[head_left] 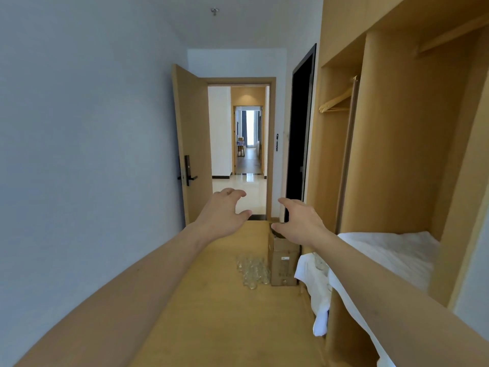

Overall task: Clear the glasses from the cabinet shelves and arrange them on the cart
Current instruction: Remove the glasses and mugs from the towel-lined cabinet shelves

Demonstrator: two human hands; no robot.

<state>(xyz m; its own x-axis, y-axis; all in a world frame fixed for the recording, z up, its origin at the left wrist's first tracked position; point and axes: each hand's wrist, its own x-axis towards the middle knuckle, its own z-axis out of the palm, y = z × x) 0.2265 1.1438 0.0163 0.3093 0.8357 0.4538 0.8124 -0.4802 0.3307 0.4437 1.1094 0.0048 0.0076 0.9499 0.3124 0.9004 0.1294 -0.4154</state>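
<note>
Pale blue-grey walls (pixel 87 128) line a narrow entry passage with a wooden floor (pixel 217 313), and an open door (pixel 193 144) at the far end gives onto a tiled corridor.

Clear glasses (pixel 252 270) stand clustered on the floor, packed close together, just beside the left face of a cardboard box (pixel 283 263) that stands upright on the same floor. At least one more glass seems to sit on the white cloth (pixel 315 284) at the cabinet's low shelf edge, though it is too faint to be sure.

Both bare arms reach forward above the floor, well above the glasses and touching none of them. The left hand (pixel 225 213) is held palm down with its fingers spread and bent at the tips like a loose claw, thumb apart from them; it holds nothing. The right hand (pixel 299 221) is likewise spread, its index finger stretched toward the left hand and its thumb hanging down in front of the box top; it grips nothing either. The two hands are near each other with a gap between them.

To the right stands the wooden cabinet (pixel 397 144), open-fronted, with wooden hangers (pixel 336 103) on a rail in one bay. White cloth covers its low shelf and drapes down over the edge beside the box. A dark doorway (pixel 300 133) lies between the cabinet and the open door.
</note>
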